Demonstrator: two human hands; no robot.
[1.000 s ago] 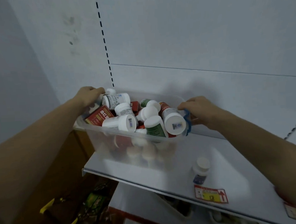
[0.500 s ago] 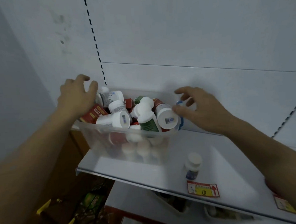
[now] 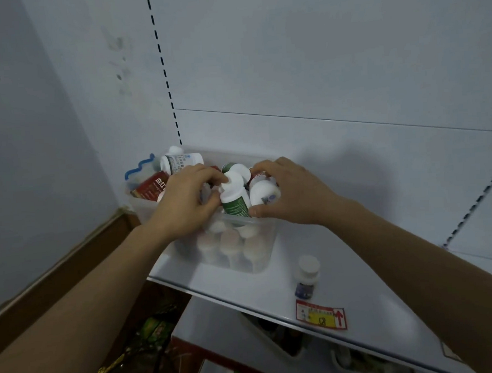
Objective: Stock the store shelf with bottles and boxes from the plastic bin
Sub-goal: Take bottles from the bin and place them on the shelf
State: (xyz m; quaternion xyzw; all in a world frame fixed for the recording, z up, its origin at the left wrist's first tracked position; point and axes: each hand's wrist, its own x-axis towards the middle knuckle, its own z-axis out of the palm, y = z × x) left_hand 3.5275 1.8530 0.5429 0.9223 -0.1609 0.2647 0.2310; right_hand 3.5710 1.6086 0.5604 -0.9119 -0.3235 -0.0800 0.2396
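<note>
Plastic bin [image 3: 245,258]: clear, stood at the left end of the white shelf [image 3: 375,288], against the back panel; it was heaped with white-capped bottles and a few boxes.
Left hand [image 3: 186,203]: reached into the bin from the left, fingers curled around the cap and neck of the green-label bottle [image 3: 234,197].
Green-label bottle: white, upright with a slight tilt, at the near middle of the heap, between the two hands.
Right hand [image 3: 290,193]: reached in from the right, fingers bent over the pile, thumb against the side of the white bottle [image 3: 264,194] lying with its cap toward the camera; whether it truly gripped that bottle could not be told.
Red box [image 3: 151,186]: lay at the bin's left side, just beside the left hand.
Blue handle [image 3: 138,168]: showed on the bin's left edge.
Lone bottle [image 3: 306,275]: small, white-capped, stood upright on the shelf, right of the bin and apart from it.
Price tag [image 3: 322,317]: red and yellow, on the shelf's front edge below the lone bottle.
</note>
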